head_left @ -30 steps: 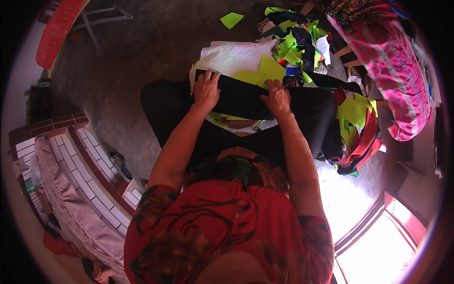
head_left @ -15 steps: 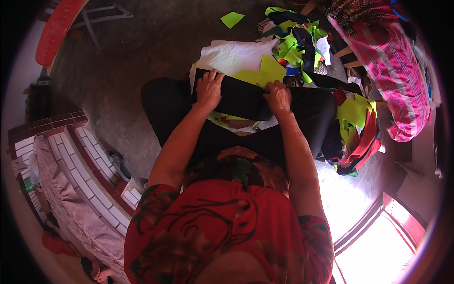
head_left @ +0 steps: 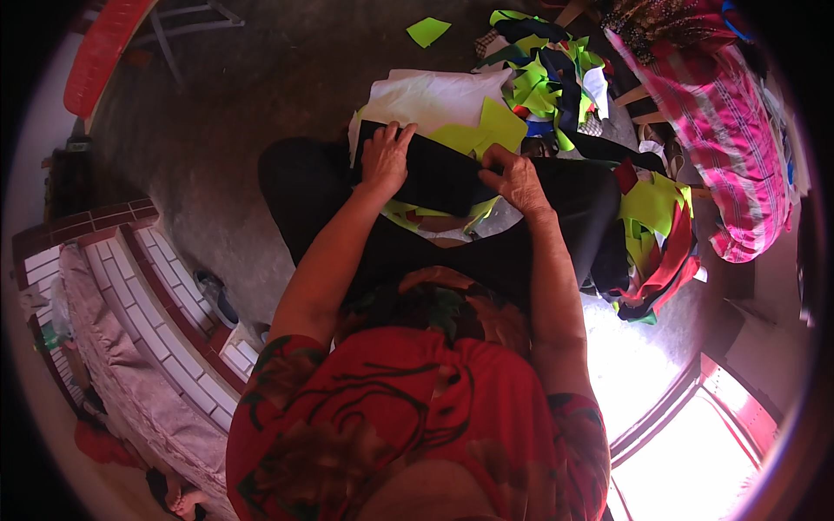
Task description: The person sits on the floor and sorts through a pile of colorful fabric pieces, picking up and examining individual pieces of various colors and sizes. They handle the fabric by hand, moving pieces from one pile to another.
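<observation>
A black cloth piece (head_left: 439,178) lies across my lap, on top of lime-green cloth (head_left: 473,139) and a white cloth (head_left: 426,97). My left hand (head_left: 385,162) rests on the left part of the black piece, its fingers slightly spread and reaching to the far edge. At the other end, my right hand (head_left: 519,182) has its thumb and forefinger closed at the black cloth's right edge. What lies under the stack is mostly hidden; a bit of light rim shows below it.
Heaps of lime, black and red cloth scraps (head_left: 543,87) lie ahead right, with another pile (head_left: 656,230) beside my right knee. A pink checked cloth (head_left: 695,130) drapes at far right. One lime scrap (head_left: 428,32) is on the floor. White-tiled steps (head_left: 148,304) stand left.
My right hand has turned and drawn slightly back toward me at the black cloth's right edge, which now slants. My left hand stays nearly in place.
</observation>
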Tool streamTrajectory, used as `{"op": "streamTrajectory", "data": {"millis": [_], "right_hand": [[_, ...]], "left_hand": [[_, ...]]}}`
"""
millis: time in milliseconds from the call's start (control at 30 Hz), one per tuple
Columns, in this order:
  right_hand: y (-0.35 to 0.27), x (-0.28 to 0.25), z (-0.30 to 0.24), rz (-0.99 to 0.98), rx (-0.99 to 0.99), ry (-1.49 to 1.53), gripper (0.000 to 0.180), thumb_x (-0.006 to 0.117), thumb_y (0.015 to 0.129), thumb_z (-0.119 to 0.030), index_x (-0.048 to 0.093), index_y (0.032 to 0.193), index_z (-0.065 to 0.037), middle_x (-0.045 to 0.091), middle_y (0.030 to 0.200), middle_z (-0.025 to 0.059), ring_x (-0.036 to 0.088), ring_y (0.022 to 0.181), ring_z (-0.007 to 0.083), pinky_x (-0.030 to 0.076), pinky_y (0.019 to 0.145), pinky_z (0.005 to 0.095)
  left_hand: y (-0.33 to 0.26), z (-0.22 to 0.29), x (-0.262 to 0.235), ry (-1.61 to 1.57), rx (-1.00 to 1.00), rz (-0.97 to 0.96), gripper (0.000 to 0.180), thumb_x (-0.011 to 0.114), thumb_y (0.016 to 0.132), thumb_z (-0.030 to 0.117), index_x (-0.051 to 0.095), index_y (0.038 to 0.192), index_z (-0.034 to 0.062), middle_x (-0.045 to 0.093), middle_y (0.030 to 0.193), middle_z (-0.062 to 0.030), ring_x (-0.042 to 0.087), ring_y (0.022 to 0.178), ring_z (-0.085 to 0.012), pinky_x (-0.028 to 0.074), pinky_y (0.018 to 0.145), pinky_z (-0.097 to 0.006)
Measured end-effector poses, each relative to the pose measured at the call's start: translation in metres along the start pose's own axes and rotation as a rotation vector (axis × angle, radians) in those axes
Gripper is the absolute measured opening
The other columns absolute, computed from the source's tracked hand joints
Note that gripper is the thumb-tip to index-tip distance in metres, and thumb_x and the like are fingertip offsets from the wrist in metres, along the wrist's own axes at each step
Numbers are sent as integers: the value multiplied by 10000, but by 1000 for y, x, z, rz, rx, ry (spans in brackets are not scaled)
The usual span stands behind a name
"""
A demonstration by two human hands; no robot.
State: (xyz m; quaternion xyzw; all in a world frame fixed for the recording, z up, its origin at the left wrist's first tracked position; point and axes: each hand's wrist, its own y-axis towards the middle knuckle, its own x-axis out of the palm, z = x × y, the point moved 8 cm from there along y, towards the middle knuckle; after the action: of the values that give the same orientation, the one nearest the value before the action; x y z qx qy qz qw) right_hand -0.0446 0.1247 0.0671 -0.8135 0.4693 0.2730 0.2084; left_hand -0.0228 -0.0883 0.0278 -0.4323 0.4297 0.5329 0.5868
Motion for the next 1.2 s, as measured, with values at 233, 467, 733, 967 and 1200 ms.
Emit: {"op": "streamTrajectory", "data": {"millis": [233,467,733,967,1200], "right_hand": [[-23,46,-32,-497,-9,466,243,623,723,-11,607,959,-66,643,885,45,597,898,162,454,844,304],[-52,99,-49,-856,-193,368,265,592,700,-44,661,954,-73,675,957,44,620,917,172,452,860,291],[-31,62,-45,-670,5,604,234,576,728,-35,655,949,-42,658,903,36,590,904,128,447,832,250],[-20,31,37,-340,240,-5,209,548,739,-80,680,901,-93,680,869,98,644,907,242,485,812,342],[-19,16,41,-127,378,-495,173,550,789,-138,697,849,-207,686,866,123,656,900,334,510,789,443]], "left_hand": [[0,-6,6,-10,-16,8,710,700,656,-16,516,1289,249,452,1328,-79,464,1171,-291,420,891,-417],[-1,-6,4,-56,-10,29,407,636,655,-51,658,991,176,481,1313,-82,478,1170,-307,435,903,-421],[1,-10,0,-70,10,53,271,695,650,21,643,905,96,508,1262,-87,490,1138,-282,427,891,-413],[1,-6,-4,-160,40,130,399,652,717,14,563,1097,100,502,1249,-104,500,1121,-310,433,897,-426],[0,1,-4,-159,24,99,493,667,727,28,506,1186,110,479,1278,-113,503,1133,-319,442,904,-431]]}}
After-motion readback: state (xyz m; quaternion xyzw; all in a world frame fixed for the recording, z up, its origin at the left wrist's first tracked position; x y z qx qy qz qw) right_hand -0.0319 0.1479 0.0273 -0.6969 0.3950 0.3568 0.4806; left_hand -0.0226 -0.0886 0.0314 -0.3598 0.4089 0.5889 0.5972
